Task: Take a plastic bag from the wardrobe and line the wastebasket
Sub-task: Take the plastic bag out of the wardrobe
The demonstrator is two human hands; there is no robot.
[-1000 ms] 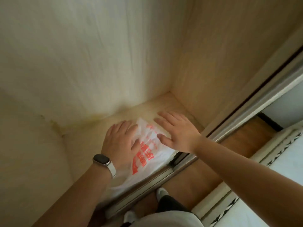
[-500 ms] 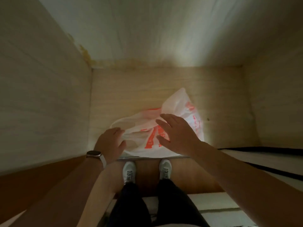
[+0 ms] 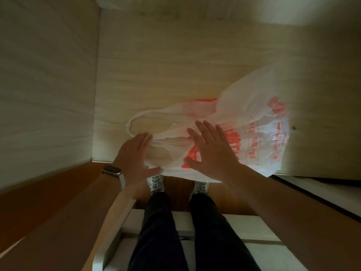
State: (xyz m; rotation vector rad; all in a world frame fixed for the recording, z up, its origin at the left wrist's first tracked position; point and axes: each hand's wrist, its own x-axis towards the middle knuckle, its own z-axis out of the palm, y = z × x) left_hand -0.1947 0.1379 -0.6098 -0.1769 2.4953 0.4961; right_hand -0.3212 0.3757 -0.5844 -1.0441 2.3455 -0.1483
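A white plastic bag (image 3: 252, 122) with orange print lies on the pale wooden floor of the wardrobe (image 3: 166, 71), its handles toward the left and its front edge hanging over the wardrobe's sill. My left hand (image 3: 134, 155), with a watch on the wrist, lies flat at the bag's handle end, fingers apart and touching the plastic. My right hand (image 3: 213, 151) is spread open over the bag's printed middle. Neither hand has closed on the bag. No wastebasket is in view.
The wardrobe's side walls (image 3: 45, 85) rise close on the left and right. Below the sill is brown wooden floor (image 3: 48, 208) with my two feet in light shoes (image 3: 156, 182). A white surface (image 3: 254, 227) lies behind my legs.
The view has swung from an angle to looking straight down into the wardrobe. The bag has spread out wider to the right; both hands stay flat on it.
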